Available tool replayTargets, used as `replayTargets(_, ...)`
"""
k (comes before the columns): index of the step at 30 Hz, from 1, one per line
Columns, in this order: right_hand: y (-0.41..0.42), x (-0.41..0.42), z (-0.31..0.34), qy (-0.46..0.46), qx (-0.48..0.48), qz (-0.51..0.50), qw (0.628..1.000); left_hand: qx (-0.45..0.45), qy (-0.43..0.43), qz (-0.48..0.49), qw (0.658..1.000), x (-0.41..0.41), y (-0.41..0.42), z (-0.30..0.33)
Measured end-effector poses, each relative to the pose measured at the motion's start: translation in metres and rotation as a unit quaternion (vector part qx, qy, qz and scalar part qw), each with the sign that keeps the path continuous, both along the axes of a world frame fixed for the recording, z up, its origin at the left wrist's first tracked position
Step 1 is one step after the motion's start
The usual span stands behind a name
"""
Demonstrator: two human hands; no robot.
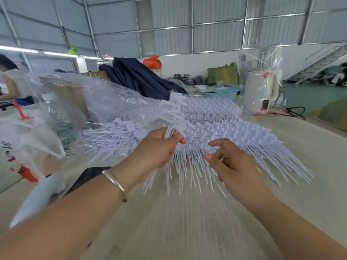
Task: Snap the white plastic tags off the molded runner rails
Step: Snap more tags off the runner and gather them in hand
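Note:
A wide stack of white molded runner rails (221, 128) lies on the wooden table, its thin tails fanning toward me. My left hand (155, 147) is shut on a small bunch of white tags (171, 114), whose flat label heads stick up above my fingers and whose tails hang below. My right hand (231, 162) hovers just right of it over the tails, fingers curled and apart, with nothing clearly held. A loose pile of detached tags (112, 134) lies to the left.
Clear plastic bags (75, 102) bulge at the left. A black phone (88, 177) and a white object (37, 199) lie near my left forearm. A blue tray (221, 92), a wrapped white appliance (262, 91) and dark cloth (139, 79) stand behind. A person sits far left.

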State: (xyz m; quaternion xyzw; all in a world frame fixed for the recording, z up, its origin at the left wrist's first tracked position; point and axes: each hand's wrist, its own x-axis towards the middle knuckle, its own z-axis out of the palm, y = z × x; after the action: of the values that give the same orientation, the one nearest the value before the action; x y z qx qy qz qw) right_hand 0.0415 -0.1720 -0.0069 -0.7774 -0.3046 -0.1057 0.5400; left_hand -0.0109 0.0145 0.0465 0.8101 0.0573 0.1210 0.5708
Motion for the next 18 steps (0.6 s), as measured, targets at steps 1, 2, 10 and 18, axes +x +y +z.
replayTargets(1,0.000,0.001,-0.001,-0.008,-0.012,0.003,1.000,0.047,0.019,0.033,0.998,0.005,0.014,0.006)
replayTargets(2,0.000,0.001,-0.002,-0.019,-0.024,0.005,0.999,0.085,0.035,0.064,0.994,0.010,0.030,0.012)
replayTargets(10,0.003,0.003,-0.004,-0.067,-0.082,-0.005,0.994,0.389,0.203,0.243,0.865,0.039,0.168,0.064)
replayTargets(18,0.002,0.008,-0.010,-0.049,-0.090,0.007,0.995,0.461,0.119,0.272,0.836,0.087,0.213,0.055)
